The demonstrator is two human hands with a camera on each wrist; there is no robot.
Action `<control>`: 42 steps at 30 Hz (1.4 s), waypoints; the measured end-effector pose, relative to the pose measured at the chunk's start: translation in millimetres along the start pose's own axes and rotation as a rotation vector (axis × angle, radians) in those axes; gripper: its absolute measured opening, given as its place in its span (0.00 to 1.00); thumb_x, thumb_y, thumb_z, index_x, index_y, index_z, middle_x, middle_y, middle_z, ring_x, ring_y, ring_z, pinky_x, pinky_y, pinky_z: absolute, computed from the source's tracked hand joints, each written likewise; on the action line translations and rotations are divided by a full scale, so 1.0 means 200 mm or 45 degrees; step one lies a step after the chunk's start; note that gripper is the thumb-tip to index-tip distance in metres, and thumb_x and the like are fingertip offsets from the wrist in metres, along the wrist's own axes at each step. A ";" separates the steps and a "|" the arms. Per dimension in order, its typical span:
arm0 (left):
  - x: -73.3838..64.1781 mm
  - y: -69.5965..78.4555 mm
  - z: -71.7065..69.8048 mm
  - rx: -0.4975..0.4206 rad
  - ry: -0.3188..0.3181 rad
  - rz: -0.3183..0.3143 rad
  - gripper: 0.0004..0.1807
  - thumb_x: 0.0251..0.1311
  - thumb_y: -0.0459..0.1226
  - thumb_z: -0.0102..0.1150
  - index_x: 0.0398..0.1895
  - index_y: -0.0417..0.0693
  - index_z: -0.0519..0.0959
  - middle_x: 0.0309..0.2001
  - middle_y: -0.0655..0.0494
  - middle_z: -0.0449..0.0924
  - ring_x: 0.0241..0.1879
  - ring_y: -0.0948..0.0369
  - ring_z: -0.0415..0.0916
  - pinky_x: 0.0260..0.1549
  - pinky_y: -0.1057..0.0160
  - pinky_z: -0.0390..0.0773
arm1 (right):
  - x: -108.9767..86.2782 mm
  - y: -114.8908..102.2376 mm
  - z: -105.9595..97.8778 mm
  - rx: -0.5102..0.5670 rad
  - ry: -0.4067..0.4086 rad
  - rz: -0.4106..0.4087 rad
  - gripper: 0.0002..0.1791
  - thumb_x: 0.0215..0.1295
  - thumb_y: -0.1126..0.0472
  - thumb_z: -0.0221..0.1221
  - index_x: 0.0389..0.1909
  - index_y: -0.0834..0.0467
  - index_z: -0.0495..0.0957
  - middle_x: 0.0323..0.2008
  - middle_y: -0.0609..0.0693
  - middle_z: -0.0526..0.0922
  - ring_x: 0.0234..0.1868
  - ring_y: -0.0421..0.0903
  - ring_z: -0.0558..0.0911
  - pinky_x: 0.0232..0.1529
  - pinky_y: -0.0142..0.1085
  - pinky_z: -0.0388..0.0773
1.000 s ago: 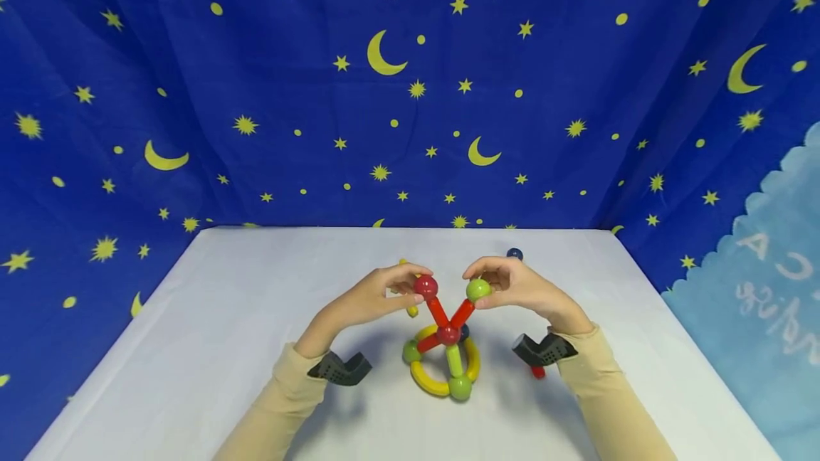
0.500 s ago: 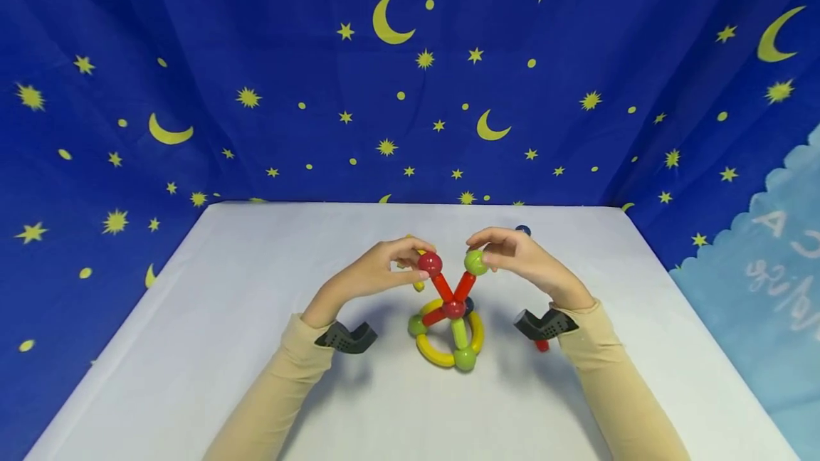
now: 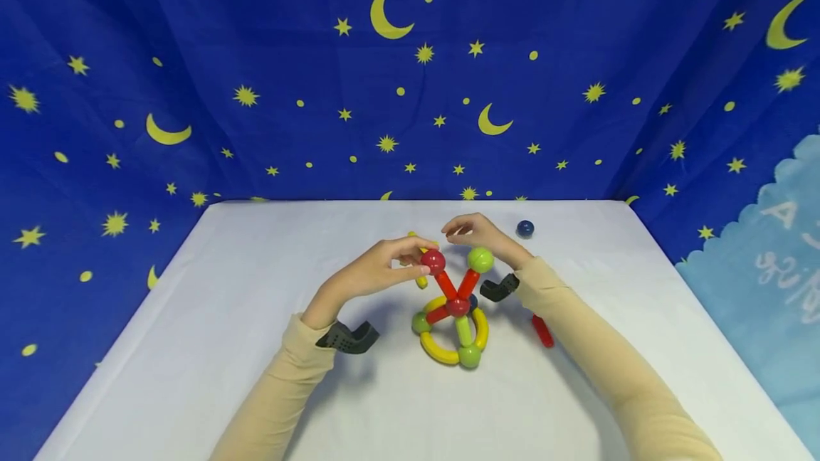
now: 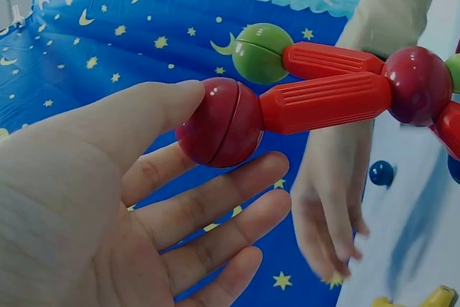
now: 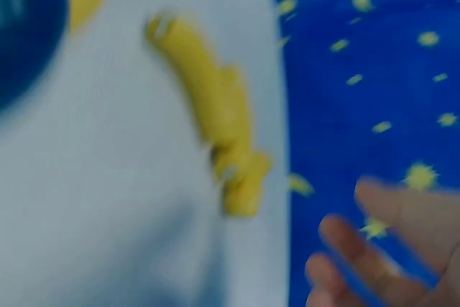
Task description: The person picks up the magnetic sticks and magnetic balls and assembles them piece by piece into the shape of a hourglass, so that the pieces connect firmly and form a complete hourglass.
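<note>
I have the left hand (image 3: 371,272) reaching in from the left, thumb on the near side, fingers on the far side, thumb and index pinching the top red ball (image 3: 433,262). The right hand (image 3: 479,232) is on the far side of the green ball (image 3: 480,260), apart from it, arm in from near right, fingers loosely bent and pointing left. So: left grip has the ball, right grip is relaxed with nothing in it that I can see.

Build: those two balls cap two red rods (image 3: 446,285), a V up from a red hub (image 3: 458,306). From the hub a red strut (image 3: 438,315) runs left and a green strut (image 3: 463,331) runs near, both to the yellow ring (image 3: 440,352). It's mid worktop (image 3: 160,375), between the two arms. Loose blue ball (image 3: 525,228) far right; loose red stick (image 3: 542,331) to the right, near the right sleeve (image 3: 605,347).

Left wrist cam adds a seam round the red ball, ribs on the rods, and the other three left fingers fanned out. Head doesn't resolve those. Right wrist cam is blurred, but gives me the yellow pieces (image 5: 198,80) lying together, right fingers apart from them; on head, the left hand partly covers them. Big blue shape in its corner: can't tell which ball. Only head shows the whole ring.
</note>
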State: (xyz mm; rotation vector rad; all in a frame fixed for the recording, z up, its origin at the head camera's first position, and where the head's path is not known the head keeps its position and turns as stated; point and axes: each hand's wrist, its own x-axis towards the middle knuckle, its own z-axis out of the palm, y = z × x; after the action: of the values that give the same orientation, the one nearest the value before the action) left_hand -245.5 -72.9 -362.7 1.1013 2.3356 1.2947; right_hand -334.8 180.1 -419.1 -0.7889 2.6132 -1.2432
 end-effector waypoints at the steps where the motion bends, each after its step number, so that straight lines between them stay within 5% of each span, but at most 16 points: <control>1: -0.01 0.00 0.00 0.000 0.001 0.001 0.21 0.66 0.40 0.55 0.61 0.47 0.72 0.44 0.51 0.82 0.46 0.60 0.78 0.54 0.54 0.74 | 0.03 0.02 0.01 -0.028 -0.033 -0.037 0.14 0.62 0.67 0.59 0.48 0.69 0.79 0.48 0.65 0.82 0.48 0.57 0.79 0.50 0.44 0.77; 9: -0.01 0.00 0.00 0.005 0.001 0.017 0.20 0.66 0.39 0.55 0.60 0.48 0.73 0.46 0.53 0.80 0.46 0.62 0.78 0.53 0.58 0.74 | 0.14 0.08 0.11 0.004 -0.345 -0.089 0.16 0.57 0.67 0.63 0.47 0.62 0.82 0.43 0.56 0.85 0.41 0.46 0.77 0.44 0.35 0.73; 21: 0.00 0.01 -0.01 0.027 -0.001 0.018 0.20 0.66 0.39 0.55 0.60 0.47 0.72 0.45 0.53 0.81 0.47 0.61 0.78 0.53 0.59 0.74 | 0.12 0.15 0.18 0.135 -0.408 -0.158 0.13 0.54 0.68 0.66 0.43 0.61 0.83 0.36 0.53 0.87 0.35 0.42 0.78 0.47 0.38 0.77; 28: -0.01 0.02 -0.01 0.029 -0.006 0.005 0.19 0.66 0.39 0.55 0.59 0.46 0.73 0.48 0.52 0.80 0.48 0.60 0.77 0.53 0.58 0.74 | 0.10 0.14 0.22 0.033 -0.432 -0.268 0.16 0.52 0.66 0.68 0.45 0.62 0.83 0.43 0.56 0.84 0.42 0.41 0.80 0.53 0.40 0.77; 32: 0.00 0.02 -0.01 0.028 -0.012 -0.003 0.18 0.65 0.39 0.55 0.57 0.47 0.74 0.48 0.52 0.80 0.48 0.60 0.77 0.54 0.53 0.74 | 0.07 0.12 0.20 -0.021 -0.399 -0.257 0.11 0.52 0.67 0.67 0.39 0.62 0.85 0.35 0.54 0.85 0.33 0.39 0.77 0.41 0.32 0.79; 36: -0.01 0.02 -0.01 0.024 -0.019 -0.029 0.17 0.64 0.40 0.57 0.56 0.47 0.75 0.46 0.53 0.81 0.48 0.59 0.77 0.54 0.47 0.73 | 0.01 0.06 0.11 -0.021 -0.259 -0.104 0.09 0.50 0.68 0.67 0.35 0.62 0.86 0.28 0.54 0.85 0.25 0.38 0.74 0.29 0.28 0.74; 42: -0.01 0.01 -0.02 0.023 -0.018 -0.046 0.19 0.63 0.41 0.58 0.56 0.46 0.75 0.44 0.53 0.83 0.47 0.60 0.77 0.54 0.51 0.74 | -0.11 -0.14 -0.08 0.166 0.088 0.244 0.17 0.54 0.62 0.68 0.43 0.65 0.83 0.35 0.53 0.87 0.32 0.38 0.80 0.42 0.36 0.79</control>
State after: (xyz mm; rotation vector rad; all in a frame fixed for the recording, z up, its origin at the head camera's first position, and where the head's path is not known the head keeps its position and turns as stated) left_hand -245.5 -75.5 -358.1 1.0649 2.3504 1.2513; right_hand -310.9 187.8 -389.2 -0.4695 2.5563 -1.3898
